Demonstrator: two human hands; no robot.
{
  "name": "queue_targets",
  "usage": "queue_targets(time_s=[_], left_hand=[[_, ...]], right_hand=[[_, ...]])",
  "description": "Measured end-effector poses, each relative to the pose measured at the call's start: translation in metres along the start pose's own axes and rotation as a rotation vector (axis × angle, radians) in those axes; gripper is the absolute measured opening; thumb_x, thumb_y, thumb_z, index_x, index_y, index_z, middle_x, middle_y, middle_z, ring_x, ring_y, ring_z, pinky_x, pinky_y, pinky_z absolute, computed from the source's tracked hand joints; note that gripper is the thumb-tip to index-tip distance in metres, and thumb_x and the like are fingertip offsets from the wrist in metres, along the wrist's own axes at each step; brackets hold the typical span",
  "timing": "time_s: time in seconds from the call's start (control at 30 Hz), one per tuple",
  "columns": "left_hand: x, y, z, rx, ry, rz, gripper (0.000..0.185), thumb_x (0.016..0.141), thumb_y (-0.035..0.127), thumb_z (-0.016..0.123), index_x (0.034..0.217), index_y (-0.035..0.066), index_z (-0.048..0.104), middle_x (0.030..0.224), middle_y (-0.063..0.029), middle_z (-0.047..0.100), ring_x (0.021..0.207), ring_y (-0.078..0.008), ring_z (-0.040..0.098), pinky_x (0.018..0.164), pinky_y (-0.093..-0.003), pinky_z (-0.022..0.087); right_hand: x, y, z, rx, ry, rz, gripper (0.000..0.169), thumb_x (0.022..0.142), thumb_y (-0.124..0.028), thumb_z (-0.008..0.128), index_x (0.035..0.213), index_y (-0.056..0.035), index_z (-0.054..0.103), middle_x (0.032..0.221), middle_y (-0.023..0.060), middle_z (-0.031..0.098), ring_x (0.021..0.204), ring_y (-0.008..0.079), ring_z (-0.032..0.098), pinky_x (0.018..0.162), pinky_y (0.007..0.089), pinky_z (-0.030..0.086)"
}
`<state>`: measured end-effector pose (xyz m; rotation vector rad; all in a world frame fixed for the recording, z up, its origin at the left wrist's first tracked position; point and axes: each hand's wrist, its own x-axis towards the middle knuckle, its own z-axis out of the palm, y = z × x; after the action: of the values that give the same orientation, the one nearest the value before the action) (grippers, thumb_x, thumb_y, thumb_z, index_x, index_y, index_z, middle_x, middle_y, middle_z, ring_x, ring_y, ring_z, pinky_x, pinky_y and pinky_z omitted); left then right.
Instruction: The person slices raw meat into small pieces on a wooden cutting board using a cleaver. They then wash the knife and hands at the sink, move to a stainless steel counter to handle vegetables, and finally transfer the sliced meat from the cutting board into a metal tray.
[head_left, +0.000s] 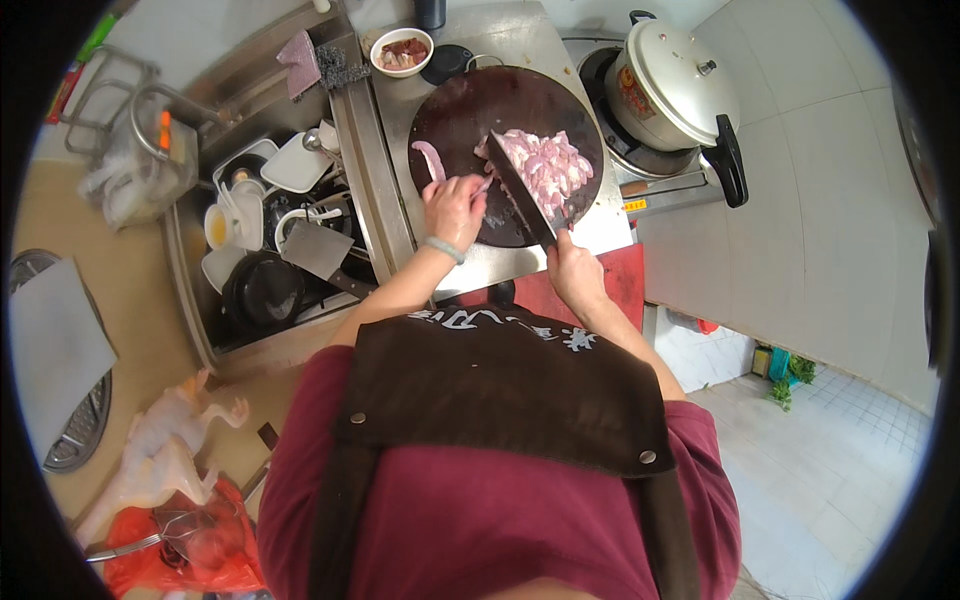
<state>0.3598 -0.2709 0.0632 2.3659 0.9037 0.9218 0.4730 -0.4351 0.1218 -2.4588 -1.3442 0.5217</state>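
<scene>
On a round dark chopping board lies a heap of sliced raw meat. My right hand grips the handle of a cleaver, whose blade crosses the board along the heap's left side. To the left of the blade, my left hand holds a small piece of raw meat in its fingertips. A longer strip of meat rests on the board just beyond that hand. The blade hides part of the heap's edge.
Left of the steel counter, a sink holds dishes and a second cleaver. A bowl of meat stands behind the board. A pressure cooker sits on the stove at right. A raw whole bird lies at lower left.
</scene>
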Motion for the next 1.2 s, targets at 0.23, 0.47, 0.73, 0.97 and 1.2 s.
queue_targets(time_s=[0.23, 0.47, 0.73, 0.97, 1.2], left_hand=[[-0.006, 0.003, -0.008, 0.082, -0.033, 0.060, 0.021, 0.064, 0.016, 0.065, 0.083, 0.010, 0.059, 0.094, -0.0036, 0.053, 0.094, -0.0214, 0.046, 0.087, -0.0387, 0.029], [-0.019, -0.016, -0.021, 0.160, -0.131, 0.168, 0.011, 0.065, 0.014, 0.063, 0.075, 0.012, 0.061, 0.074, -0.0004, 0.054, 0.084, -0.0201, 0.049, 0.083, -0.0380, 0.031], [-0.020, -0.002, -0.020, 0.105, -0.066, 0.104, 0.013, 0.064, 0.015, 0.063, 0.076, 0.011, 0.062, 0.076, -0.0010, 0.055, 0.083, -0.0203, 0.048, 0.082, -0.0387, 0.031], [-0.026, -0.011, -0.009, 0.128, -0.176, 0.141, 0.008, 0.064, 0.014, 0.061, 0.072, 0.010, 0.062, 0.073, -0.0040, 0.054, 0.083, -0.0216, 0.049, 0.083, -0.0389, 0.032], [-0.017, -0.017, -0.015, 0.166, -0.185, 0.194, 0.006, 0.067, 0.012, 0.060, 0.072, 0.009, 0.060, 0.073, -0.0058, 0.055, 0.074, -0.0241, 0.052, 0.077, -0.0364, 0.036]], right_hand=[[-0.035, -0.002, -0.024, 0.059, 0.015, -0.069, 0.013, 0.081, -0.013, 0.045, 0.084, -0.0010, 0.043, 0.061, 0.0209, 0.056, 0.058, 0.0405, 0.055, 0.051, 0.0500, 0.042], [-0.051, 0.002, -0.019, -0.007, -0.179, 0.049, 0.011, 0.077, -0.010, 0.046, 0.082, -0.0014, 0.040, 0.063, 0.0218, 0.056, 0.061, 0.0398, 0.057, 0.053, 0.0483, 0.044], [-0.051, -0.010, -0.023, 0.001, -0.221, 0.049, 0.013, 0.076, -0.009, 0.046, 0.085, -0.0008, 0.041, 0.062, 0.0213, 0.057, 0.061, 0.0386, 0.058, 0.054, 0.0475, 0.045], [0.001, -0.037, -0.001, -0.081, -0.267, -0.039, 0.013, 0.078, -0.007, 0.041, 0.088, 0.0011, 0.042, 0.067, 0.0232, 0.059, 0.065, 0.0380, 0.060, 0.057, 0.0464, 0.047], [0.031, -0.045, 0.016, -0.031, -0.166, -0.050, 0.015, 0.078, -0.010, 0.043, 0.089, -0.0006, 0.044, 0.066, 0.0243, 0.058, 0.065, 0.0396, 0.059, 0.059, 0.0484, 0.046]])
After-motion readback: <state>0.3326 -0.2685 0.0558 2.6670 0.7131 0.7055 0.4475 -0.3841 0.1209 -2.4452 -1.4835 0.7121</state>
